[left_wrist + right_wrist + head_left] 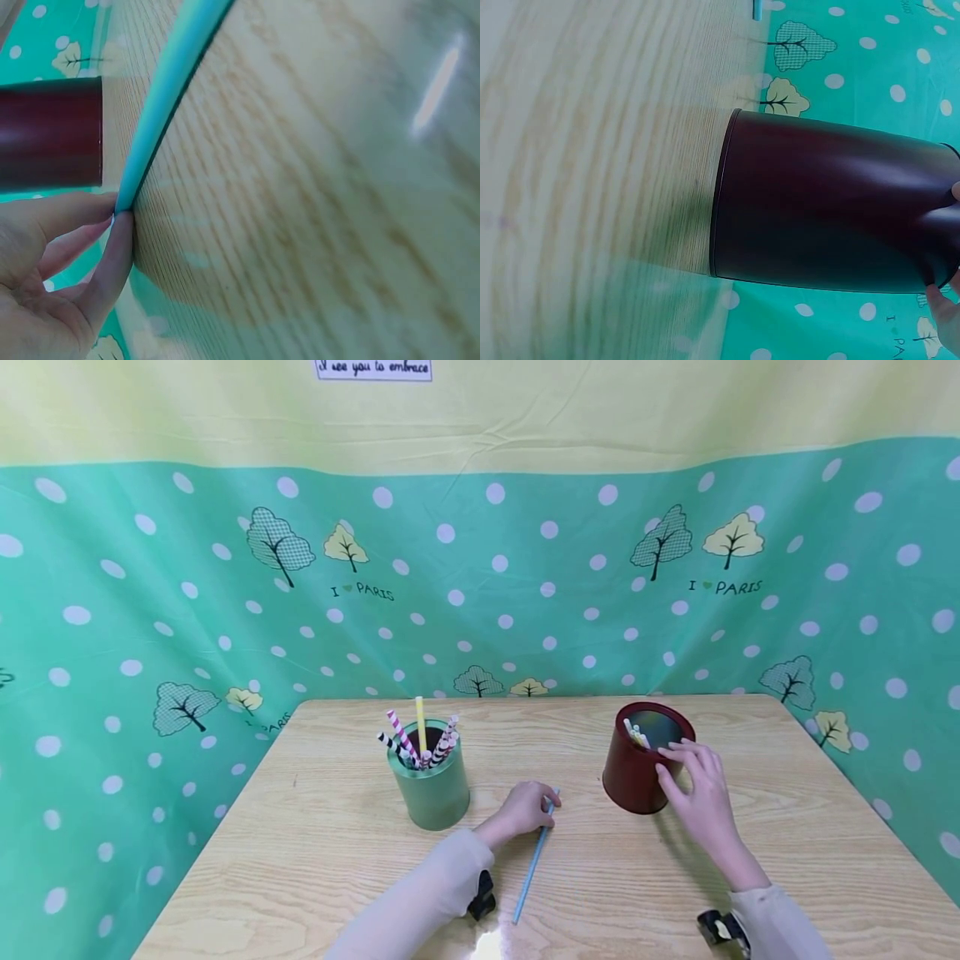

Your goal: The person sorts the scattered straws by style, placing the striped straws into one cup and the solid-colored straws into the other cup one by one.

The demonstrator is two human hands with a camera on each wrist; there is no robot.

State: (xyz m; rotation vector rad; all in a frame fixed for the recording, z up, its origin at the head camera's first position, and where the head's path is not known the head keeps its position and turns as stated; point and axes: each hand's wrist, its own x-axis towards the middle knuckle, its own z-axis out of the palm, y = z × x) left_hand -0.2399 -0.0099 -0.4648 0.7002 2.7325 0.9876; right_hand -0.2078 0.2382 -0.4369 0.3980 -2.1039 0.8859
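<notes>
My left hand (pixel 525 807) pinches a light blue straw (pixel 531 872) near its far end. In the left wrist view, the thumb and a fingertip meet on the straw (pixel 161 105), which lies close along the wooden surface. At the dark red cup (pixel 637 777), my right hand (pixel 701 789) holds the rim on the near right side, fingers over the edge and thumb against the outer wall. Inside that cup lean several pale straws (pixel 637 734). The right wrist view shows the cup's wall (pixel 832 202) large, with just fingertips at its upper edge.
A green cup (pixel 435 793) stands left of my left hand, filled with striped straws and a yellow straw (pixel 421 727). The wooden table (pixel 315 843) ends at a green polka-dot curtain (pixel 420 635) behind and at the sides.
</notes>
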